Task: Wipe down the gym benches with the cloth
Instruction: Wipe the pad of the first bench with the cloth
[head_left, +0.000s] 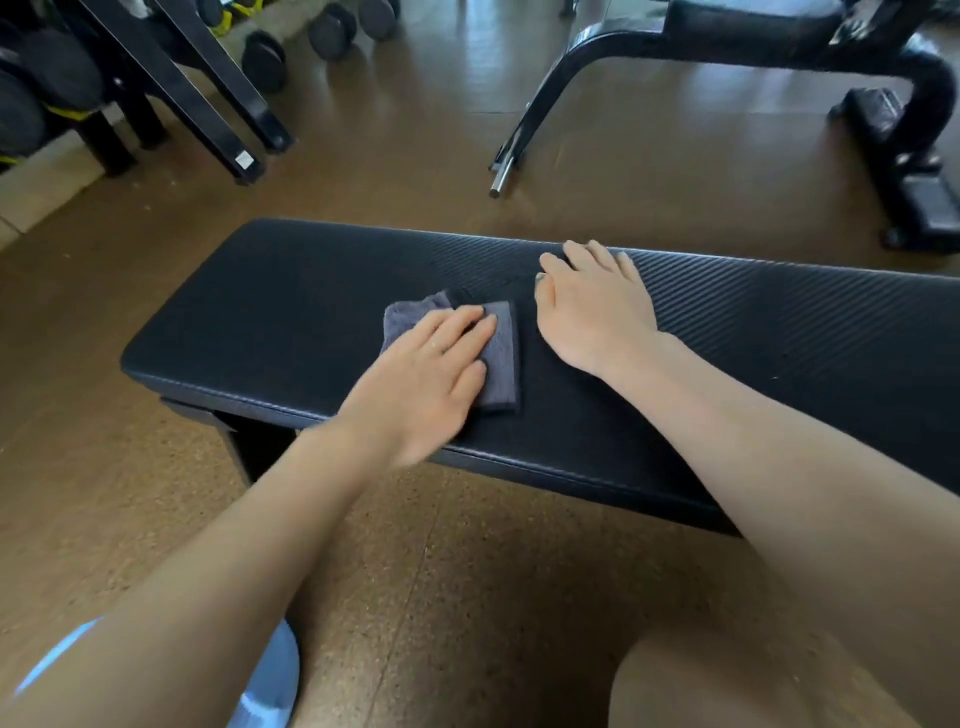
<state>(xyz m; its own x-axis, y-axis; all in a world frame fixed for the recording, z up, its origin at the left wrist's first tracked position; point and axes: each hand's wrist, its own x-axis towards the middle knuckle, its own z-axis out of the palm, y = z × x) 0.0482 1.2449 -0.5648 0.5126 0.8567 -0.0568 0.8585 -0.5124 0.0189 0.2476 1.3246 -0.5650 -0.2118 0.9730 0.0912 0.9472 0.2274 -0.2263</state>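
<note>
A flat black padded bench (270, 306) runs across the middle of the view. A folded grey cloth (501, 358) lies on the pad near its left half. My left hand (426, 379) presses flat on the cloth with straight fingers and covers most of it. Just to the right, my right hand (592, 306) rests flat on the bare pad, its fingers reaching toward the far edge.
A second black bench frame (727, 47) with a chrome bar end (503, 179) stands behind on the brown floor. A dumbbell rack (171, 88) and several dumbbells (332, 31) are at the back left. My knees are at the bottom.
</note>
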